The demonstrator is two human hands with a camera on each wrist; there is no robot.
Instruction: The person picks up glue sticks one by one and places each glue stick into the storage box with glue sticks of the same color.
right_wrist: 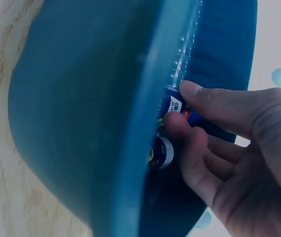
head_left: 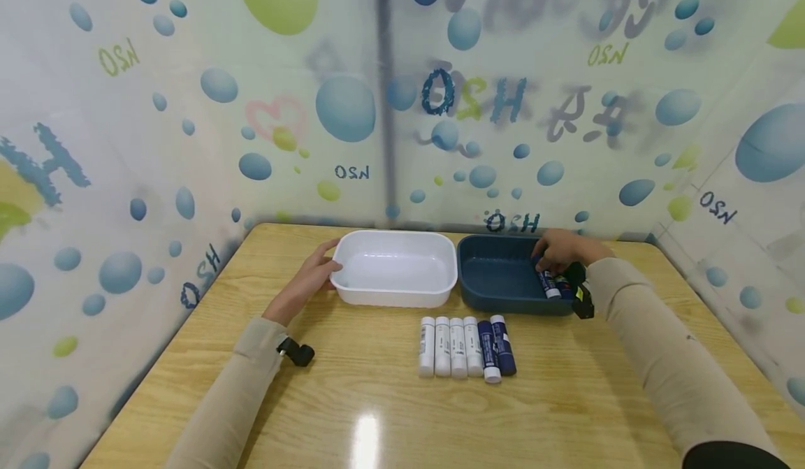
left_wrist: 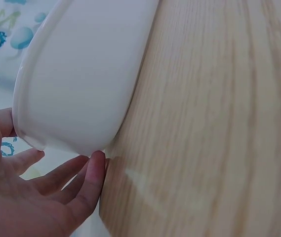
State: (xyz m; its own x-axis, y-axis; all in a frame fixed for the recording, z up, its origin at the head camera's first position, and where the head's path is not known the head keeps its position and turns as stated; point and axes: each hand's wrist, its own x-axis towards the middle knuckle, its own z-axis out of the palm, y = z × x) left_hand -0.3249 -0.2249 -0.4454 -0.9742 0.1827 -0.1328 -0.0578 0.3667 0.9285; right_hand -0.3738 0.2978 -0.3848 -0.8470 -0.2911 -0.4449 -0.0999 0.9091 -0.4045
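Note:
My left hand holds the left end of a white plastic bin, thumb at the rim and fingertips against the outer wall; the left wrist view shows the fingers low on that wall. My right hand reaches inside a dark blue bin at its right end. There it pinches a dark blue glue stick between thumb and fingers. Another dark glue stick lies beside it, its end showing. The front wall hides part of both in the right wrist view.
In front of the bins, several white glue sticks and two dark blue glue sticks lie side by side in a row on the wooden table. A patterned curtain hangs close behind the table's back edge.

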